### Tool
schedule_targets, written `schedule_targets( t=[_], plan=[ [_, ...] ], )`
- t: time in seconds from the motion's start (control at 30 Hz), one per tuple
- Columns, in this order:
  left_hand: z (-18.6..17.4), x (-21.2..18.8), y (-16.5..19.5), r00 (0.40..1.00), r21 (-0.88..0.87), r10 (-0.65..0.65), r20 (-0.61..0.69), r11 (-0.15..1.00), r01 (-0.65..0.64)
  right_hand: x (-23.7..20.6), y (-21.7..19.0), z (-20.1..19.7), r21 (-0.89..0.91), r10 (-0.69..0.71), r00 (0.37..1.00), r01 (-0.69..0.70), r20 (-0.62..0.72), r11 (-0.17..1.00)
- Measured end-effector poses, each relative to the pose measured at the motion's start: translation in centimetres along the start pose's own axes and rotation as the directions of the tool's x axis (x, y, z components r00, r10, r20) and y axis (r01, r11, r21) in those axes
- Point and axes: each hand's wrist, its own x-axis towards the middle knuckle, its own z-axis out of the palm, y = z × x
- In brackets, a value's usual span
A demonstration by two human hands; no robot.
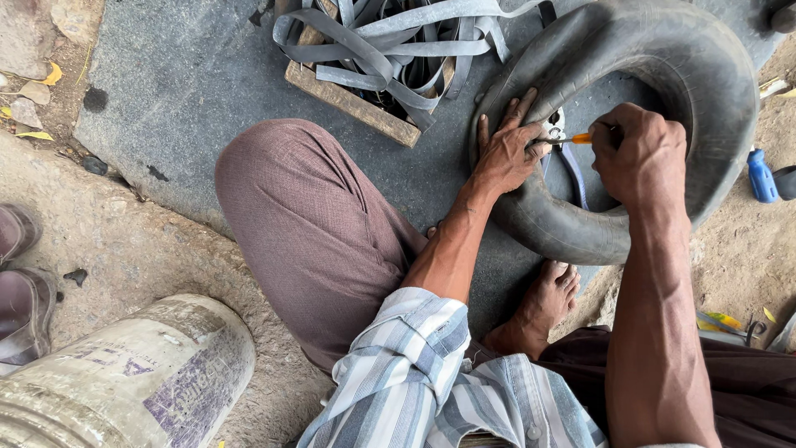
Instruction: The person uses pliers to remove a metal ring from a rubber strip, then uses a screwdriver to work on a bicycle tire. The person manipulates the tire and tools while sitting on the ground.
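Observation:
A black rubber inner tube [663, 58] lies on a grey stone slab [182, 83] in front of me. My left hand [507, 149] presses flat on the tube's left side, fingers spread. My right hand [638, 153] is closed around a small tool with an orange handle [582, 138], its tip pointing left toward the spot under my left fingers. Inside the ring lies a pair of pliers with blue handles [572, 170].
A wooden crate [352, 101] filled with grey rubber strips [390, 37] sits behind my knee. A dirty plastic bucket [133, 382] lies at lower left. A blue bottle [761, 176] stands on the sand at right. My bare foot [547, 299] rests under the tube.

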Motion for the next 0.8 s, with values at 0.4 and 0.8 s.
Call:
schedule_targets(
  t=[0.4, 0.8],
  plan=[
    [-0.1, 0.2, 0.3, 1.0, -0.035, -0.017, 0.003, 0.999, 0.017, 0.5, 2.6, 1.2, -0.032, -0.214, 0.976, 0.213, -0.033, 0.976],
    [-0.3, 0.0, 0.2, 1.0, -0.001, 0.007, 0.01, 1.0, -0.007, 0.5, 1.1, 0.4, 0.082, -0.147, 0.983, 0.156, -0.108, 0.984]
  ],
)
